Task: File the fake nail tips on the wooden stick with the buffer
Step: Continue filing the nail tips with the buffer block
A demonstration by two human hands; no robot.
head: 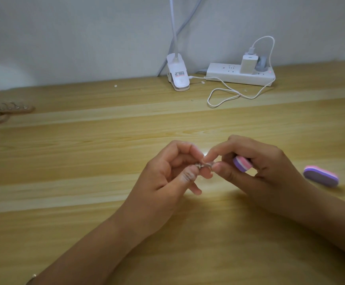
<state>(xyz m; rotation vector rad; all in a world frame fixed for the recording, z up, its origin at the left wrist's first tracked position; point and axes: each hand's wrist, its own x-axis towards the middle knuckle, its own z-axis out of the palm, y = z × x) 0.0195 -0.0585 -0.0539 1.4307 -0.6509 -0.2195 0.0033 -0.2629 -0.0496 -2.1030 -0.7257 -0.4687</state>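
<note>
Two hands pinch one clear nail tip, buffer tucked in the right

Both hands meet over the middle of the wooden table [105, 140]. Between them sits a small clear nail tip [205, 165], shiny and too tiny to make out in detail; no stick can be made out under it. The left hand [167, 175] grips it with thumb and curled forefinger. The right hand [260, 167] pinches the same piece from the other side with thumb and forefinger, while its remaining fingers curl around a pink-and-purple buffer [242, 163], whose rounded end pokes out just beside the tip.

A second buffer [320, 175] lies flat on the table near the right wrist. Far to the left, two wooden sticks [4, 112] carrying rows of clear tips rest at the table's edge.

At the back stands a white clip lamp [177, 74] with a printed label, its writing too small to read. Beside it lies a white power strip [239, 76] with a charger [248, 63] plugged in and a looping white cable [229, 95].
</note>
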